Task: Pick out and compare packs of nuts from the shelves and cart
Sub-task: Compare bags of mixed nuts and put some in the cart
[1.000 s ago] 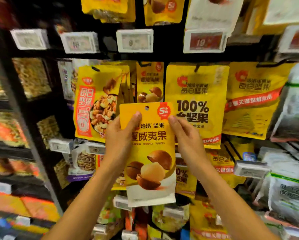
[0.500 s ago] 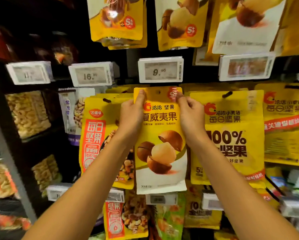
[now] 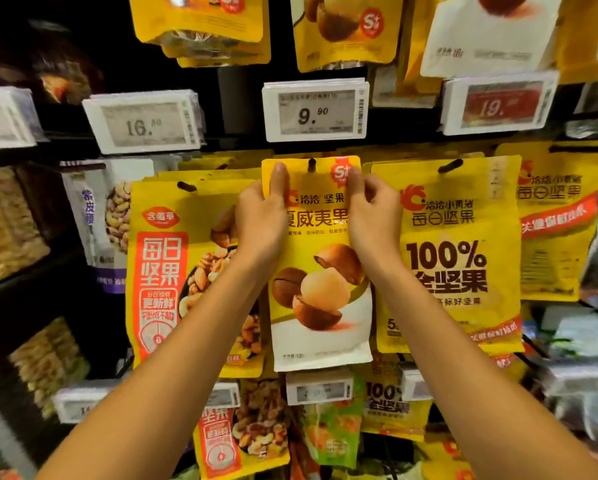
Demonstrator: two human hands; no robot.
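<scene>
Snack rack [image 3: 236,98]: left hand [image 3: 262,220], right hand [image 3: 373,220] grip the macadamia pack [image 3: 321,337].

Black shop shelving [image 3: 245,98], white electronic price tags [image 3: 315,110], black peg hooks [image 3: 448,165], dim light

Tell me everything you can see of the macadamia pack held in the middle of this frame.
The macadamia pack is a glossy yellow pouch with a white bottom band, pictured whole and cracked nuts, Chinese lettering and a red S+ badge. It is upright, a dark peg showing in its top hole, under the 9.90 price tag. The left hand and right hand pinch its upper corners.
</scene>
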